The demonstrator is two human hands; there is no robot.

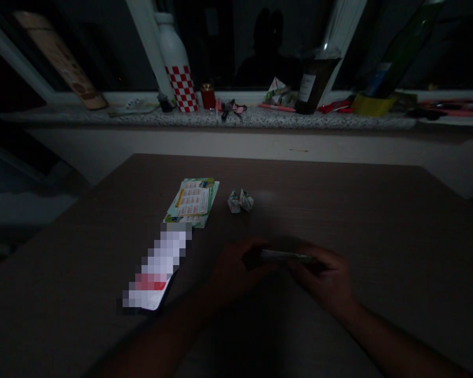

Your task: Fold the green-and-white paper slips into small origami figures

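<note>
In dim light my left hand [236, 270] and my right hand [325, 275] meet over the brown table [378, 220], both pinching a thin folded paper piece [286, 256] held edge-on between them. Just beyond my hands lie two small folded paper shapes [240, 201], side by side. A small stack of printed green-edged cards [193, 201] lies to their left. A long lit flat object with a blurred face [157, 268] lies left of my left hand.
A stone windowsill [220, 118] runs along the back with a red-checked white bottle [177, 65], a red jar [208, 96], a dark wine bottle [315, 79], a green bottle [402, 47], yellow tape [374, 104] and small clutter. The window is dark.
</note>
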